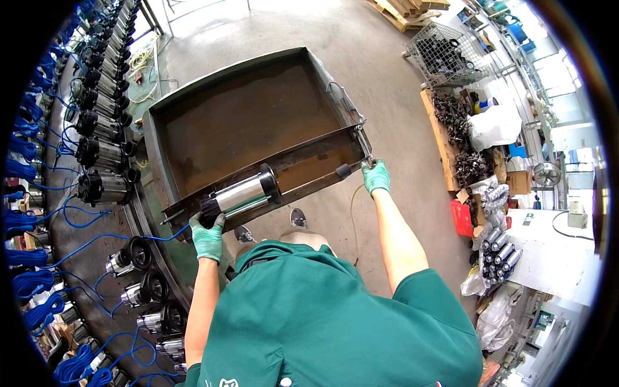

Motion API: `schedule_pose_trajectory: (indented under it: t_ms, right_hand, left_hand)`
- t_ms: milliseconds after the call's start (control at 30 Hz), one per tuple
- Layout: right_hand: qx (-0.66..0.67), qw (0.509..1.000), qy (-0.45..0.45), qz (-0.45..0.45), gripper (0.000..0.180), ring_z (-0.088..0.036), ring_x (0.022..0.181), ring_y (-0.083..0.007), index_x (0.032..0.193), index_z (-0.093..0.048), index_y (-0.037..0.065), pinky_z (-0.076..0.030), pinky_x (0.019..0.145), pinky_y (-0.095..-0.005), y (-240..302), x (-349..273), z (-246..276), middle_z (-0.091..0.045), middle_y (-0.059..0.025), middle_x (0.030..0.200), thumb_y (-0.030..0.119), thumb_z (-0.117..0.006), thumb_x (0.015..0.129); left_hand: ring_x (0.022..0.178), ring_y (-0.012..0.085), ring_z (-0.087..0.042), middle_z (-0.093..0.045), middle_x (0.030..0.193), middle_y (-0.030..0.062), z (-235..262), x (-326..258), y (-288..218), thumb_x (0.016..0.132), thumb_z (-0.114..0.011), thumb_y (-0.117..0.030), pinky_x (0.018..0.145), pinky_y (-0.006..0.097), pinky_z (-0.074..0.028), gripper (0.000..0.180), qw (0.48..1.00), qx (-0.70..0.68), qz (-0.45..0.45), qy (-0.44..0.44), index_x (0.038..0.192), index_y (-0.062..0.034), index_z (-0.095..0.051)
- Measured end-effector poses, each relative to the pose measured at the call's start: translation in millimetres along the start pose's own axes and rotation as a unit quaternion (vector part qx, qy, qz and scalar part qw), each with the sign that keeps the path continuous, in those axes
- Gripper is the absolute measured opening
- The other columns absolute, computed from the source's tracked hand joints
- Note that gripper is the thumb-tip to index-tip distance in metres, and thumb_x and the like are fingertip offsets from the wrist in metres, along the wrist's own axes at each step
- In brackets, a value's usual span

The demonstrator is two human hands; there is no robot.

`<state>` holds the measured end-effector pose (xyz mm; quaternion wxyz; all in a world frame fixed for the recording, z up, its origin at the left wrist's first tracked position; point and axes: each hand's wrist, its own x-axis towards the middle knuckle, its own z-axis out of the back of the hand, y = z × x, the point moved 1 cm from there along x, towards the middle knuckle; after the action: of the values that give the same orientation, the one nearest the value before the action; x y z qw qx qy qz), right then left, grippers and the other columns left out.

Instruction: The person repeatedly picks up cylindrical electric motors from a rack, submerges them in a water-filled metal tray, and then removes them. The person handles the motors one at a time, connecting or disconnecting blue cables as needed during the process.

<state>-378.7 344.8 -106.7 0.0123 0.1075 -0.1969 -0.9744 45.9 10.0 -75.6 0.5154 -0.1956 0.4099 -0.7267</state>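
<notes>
The silver pump (242, 195) lies across the rails at the tank's (229, 79) near edge, toward the near-left corner. Its long axis roughly follows that edge, flanged end pointing right. It could roll or be tugged askew if its blue cable (155, 238) snags. Left hand (207, 240): fingers bent against its dark end, grip unclear. Right hand (377, 177): fingers curled around a metal fitting (367, 159).

No text can be read; white emblem (228, 383) seen on green shirt (342, 316), left of button (285, 382), partly cut off.
</notes>
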Motion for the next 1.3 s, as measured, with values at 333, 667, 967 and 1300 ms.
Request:
schedule_pose_trajectory:
  t_ms: [333,667,967,1300]
  right_hand:
    - [0.061,0.997,0.04,0.028,0.045,-0.073,0.098,-0.0431,0.122,-0.07,0.005,-0.057,0.088,-0.0522,17,37,-33,-0.077,-0.0232,0.107,0.043,-0.063,0.1]
    - [0.226,0.879,0.332,0.256,0.027,-0.068,0.091,-0.0225,0.122,-0.072,0.004,-0.056,0.085,-0.0368,92,-95,-17,-0.074,-0.0126,0.106,0.021,-0.072,0.101]
    - [0.14,0.861,0.287,0.397,0.025,-0.067,0.101,-0.0418,0.117,-0.074,0.005,-0.054,0.091,-0.0469,135,-101,-37,-0.069,-0.0211,0.108,0.022,-0.07,0.099]
    - [0.307,0.805,0.493,0.123,0.035,-0.052,0.06,-0.0111,0.13,-0.071,0.006,-0.045,0.053,-0.0288,143,-95,-35,-0.057,0.0,0.079,0.031,-0.059,0.108]
  left_hand:
    - [0.104,0.024,-0.064,-0.067,0.117,0.015,0,3,-8,0.085,-0.091,-0.027,0.096,0.038,-0.053,0.068,0.999,0.011,0.021,0.024,0.131,0.0015,-0.049]
    - [0.111,0.0276,-0.057,-0.061,0.121,0.0182,-3,1,-2,0.082,-0.094,-0.039,0.104,0.041,-0.047,0.083,0.998,0.022,0.024,0.05,0.135,0.0012,-0.044]
    - [0.098,0.0224,-0.059,-0.063,0.11,0.013,-2,1,-12,0.083,-0.092,-0.019,0.092,0.037,-0.052,0.07,0.999,0.022,0.007,0.034,0.129,0.0003,-0.044]
    - [0.097,0.023,-0.059,-0.063,0.11,0.013,1,1,-25,0.085,-0.09,-0.019,0.091,0.037,-0.052,0.067,0.997,0.03,0.028,0.065,0.13,0.0003,-0.044]
